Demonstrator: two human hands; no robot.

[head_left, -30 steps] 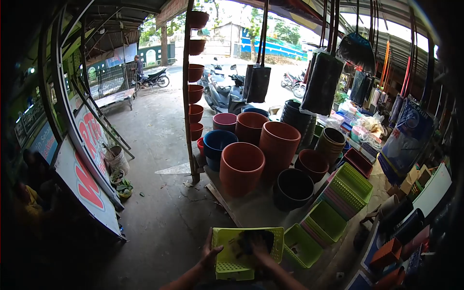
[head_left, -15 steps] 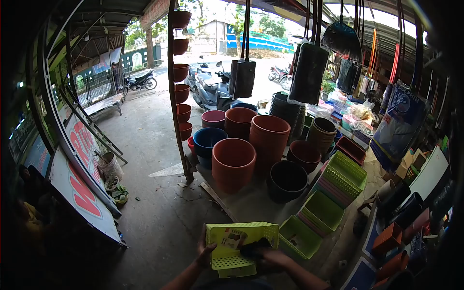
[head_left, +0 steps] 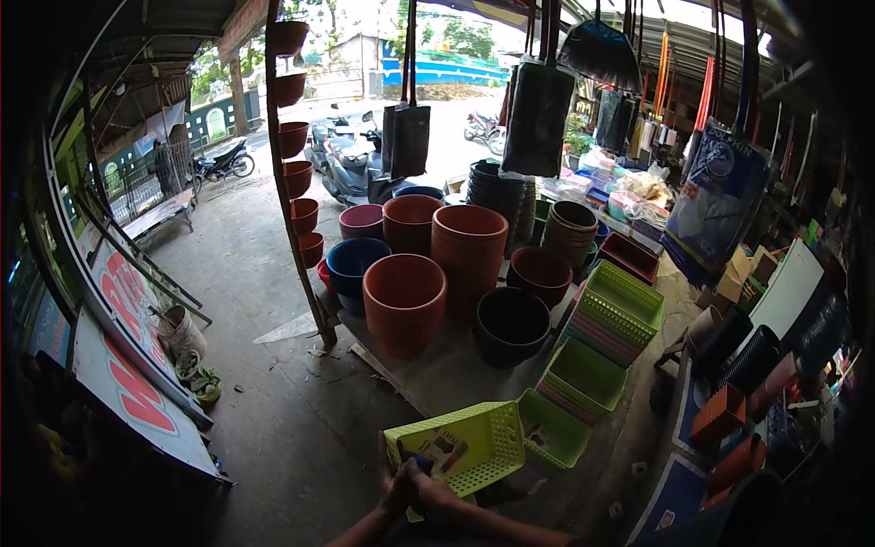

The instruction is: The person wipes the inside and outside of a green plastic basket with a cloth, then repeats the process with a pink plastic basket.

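Observation:
A lime-green perforated plastic basket point(head_left: 488, 447) is tilted in front of me, its inside facing up and a picture label point(head_left: 444, 450) on one inner wall. My left hand point(head_left: 396, 490) grips its left end near the lower corner. Close beside it, my right hand point(head_left: 436, 494) is closed on a dark cloth point(head_left: 419, 464), which lies against the basket's left end. The two hands overlap in view, so some fingers are hidden. Just right of the held basket, another green basket point(head_left: 554, 428) sits at the low end of the basket stacks.
Terracotta pots point(head_left: 406, 305), a black pot point(head_left: 512, 326) and a blue pot point(head_left: 357, 269) stand on a low platform ahead. Green baskets point(head_left: 622, 301) are stacked to the right. A pole point(head_left: 296, 182) with small hanging pots rises at left. Black bags point(head_left: 538, 118) hang overhead.
My right hand has carried the cloth leftward across the basket to its left end, near my left hand. The basket has turned and tilted. The whole view has shifted as my head turned right.

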